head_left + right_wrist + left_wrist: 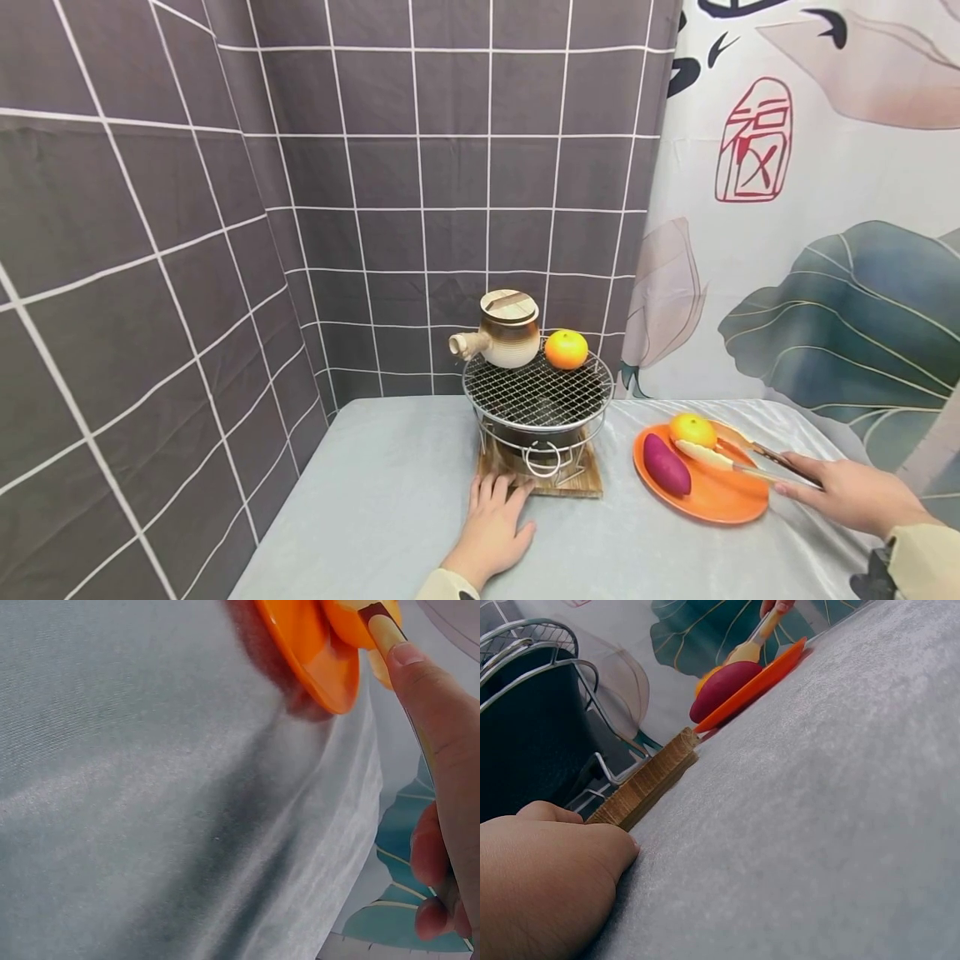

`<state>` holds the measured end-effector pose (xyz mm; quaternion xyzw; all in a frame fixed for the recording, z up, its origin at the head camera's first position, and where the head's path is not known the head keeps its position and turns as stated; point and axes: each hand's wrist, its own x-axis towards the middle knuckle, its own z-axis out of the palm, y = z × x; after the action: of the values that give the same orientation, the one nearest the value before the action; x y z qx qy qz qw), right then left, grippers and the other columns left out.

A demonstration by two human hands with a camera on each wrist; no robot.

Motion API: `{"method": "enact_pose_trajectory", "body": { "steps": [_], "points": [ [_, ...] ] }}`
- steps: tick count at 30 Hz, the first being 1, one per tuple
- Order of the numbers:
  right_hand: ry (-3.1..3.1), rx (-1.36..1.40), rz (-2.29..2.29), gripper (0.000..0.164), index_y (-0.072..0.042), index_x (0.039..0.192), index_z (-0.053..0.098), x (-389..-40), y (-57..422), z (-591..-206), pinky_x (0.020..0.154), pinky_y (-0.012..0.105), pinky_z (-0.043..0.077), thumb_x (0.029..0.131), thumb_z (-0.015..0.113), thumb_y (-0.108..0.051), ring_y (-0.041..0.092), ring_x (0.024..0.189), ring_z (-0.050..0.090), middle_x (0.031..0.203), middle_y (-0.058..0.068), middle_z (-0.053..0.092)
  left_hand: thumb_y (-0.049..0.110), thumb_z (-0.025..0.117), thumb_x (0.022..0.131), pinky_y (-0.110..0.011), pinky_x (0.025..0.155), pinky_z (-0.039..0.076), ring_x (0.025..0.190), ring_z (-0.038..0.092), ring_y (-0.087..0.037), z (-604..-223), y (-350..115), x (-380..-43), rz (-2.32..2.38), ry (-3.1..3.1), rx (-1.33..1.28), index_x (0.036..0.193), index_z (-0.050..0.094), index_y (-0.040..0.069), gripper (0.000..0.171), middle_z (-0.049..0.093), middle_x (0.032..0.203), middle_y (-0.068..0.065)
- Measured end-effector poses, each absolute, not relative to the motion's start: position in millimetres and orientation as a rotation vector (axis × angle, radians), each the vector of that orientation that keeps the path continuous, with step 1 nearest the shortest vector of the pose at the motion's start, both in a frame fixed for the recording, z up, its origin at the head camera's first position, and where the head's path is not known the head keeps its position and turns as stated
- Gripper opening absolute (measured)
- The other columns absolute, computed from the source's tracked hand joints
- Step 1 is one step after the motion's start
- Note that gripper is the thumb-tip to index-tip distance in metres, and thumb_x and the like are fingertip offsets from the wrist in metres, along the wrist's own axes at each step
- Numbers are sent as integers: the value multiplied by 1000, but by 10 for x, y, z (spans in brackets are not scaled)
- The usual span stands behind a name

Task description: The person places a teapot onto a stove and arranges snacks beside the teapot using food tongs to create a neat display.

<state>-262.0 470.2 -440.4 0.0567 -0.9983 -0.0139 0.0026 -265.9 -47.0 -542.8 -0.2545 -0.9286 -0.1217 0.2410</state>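
My right hand holds a pair of tongs over the orange plate. The tongs' two pale tips lie on either side of a mandarin on that plate; whether they touch it I cannot tell. A purple sweet potato lies beside the mandarin. My left hand rests on the table, its fingers spread and touching the front edge of a wooden board. In the left wrist view, that hand is against the board's edge.
On the board stands a small stove with a round wire grill. A clay pot with a wooden lid and side handle, and another mandarin, sit on the grill. Grey tiled cloth hangs behind the grey-covered table.
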Motion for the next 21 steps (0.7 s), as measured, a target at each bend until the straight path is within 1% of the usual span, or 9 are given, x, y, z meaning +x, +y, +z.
{"method": "enact_pose_trajectory", "body": {
  "steps": [6, 10, 12, 21],
  "points": [
    [-3111, 204, -39, 83, 4, 135, 58, -2615, 4708, -4323, 67, 64, 52, 94, 52, -68, 45, 95, 67, 113, 31, 67, 37, 69, 86, -63, 107, 30, 127, 42, -32, -5436, -465, -2644, -322, -2492, -705, 136, 62, 21, 52, 51, 132, -6],
    [-3120, 208, -37, 84, 4, 136, 57, -2616, 4699, -4248, 66, 63, 52, 94, 51, -69, 45, 95, 67, 114, 31, 66, 36, 69, 87, -63, 108, 29, 129, 41, -32, -5427, -462, -2633, -335, -2516, -702, 137, 61, 22, 52, 50, 133, -5],
    [-3127, 216, -40, 84, 4, 136, 57, -2624, 4700, -4208, 67, 63, 52, 94, 50, -69, 46, 95, 66, 114, 32, 66, 36, 69, 88, -63, 108, 29, 129, 41, -32, -5421, -460, -2631, -340, -2526, -700, 137, 61, 22, 52, 50, 134, -5],
    [-3067, 245, -78, 79, 2, 135, 60, -2648, 4758, -4051, 66, 61, 52, 94, 52, -66, 44, 92, 67, 112, 30, 67, 36, 68, 88, -62, 110, 30, 130, 40, -31, -5360, -463, -2620, -351, -2549, -694, 138, 61, 21, 52, 50, 133, -5]
  ]
}}
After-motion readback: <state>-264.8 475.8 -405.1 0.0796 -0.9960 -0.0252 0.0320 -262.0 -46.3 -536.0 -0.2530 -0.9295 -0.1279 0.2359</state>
